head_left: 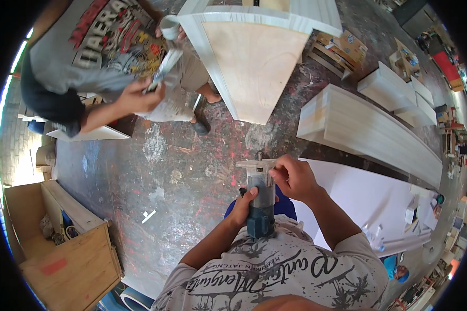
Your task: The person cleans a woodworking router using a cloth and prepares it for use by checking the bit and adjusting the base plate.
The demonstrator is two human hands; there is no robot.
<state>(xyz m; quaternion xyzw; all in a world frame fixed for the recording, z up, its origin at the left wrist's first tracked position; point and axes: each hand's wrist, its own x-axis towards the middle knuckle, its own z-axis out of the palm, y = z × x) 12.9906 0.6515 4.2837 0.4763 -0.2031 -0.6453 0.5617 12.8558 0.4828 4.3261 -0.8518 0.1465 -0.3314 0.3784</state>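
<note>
While one left hand (244, 205) wraps round one teal router (262, 220), held upright before the patterned shirt (275, 264), one right hand (294, 179) has its fingers (283, 171) curled against the tool's base (248, 164); cannot tell whether they pinch it. One wooden box (70, 264), lower left. Farther off, one co-worker (109, 65) holding one brush (167, 65) and one cup (169, 28), beside one large pale cabinet (254, 59).
</note>
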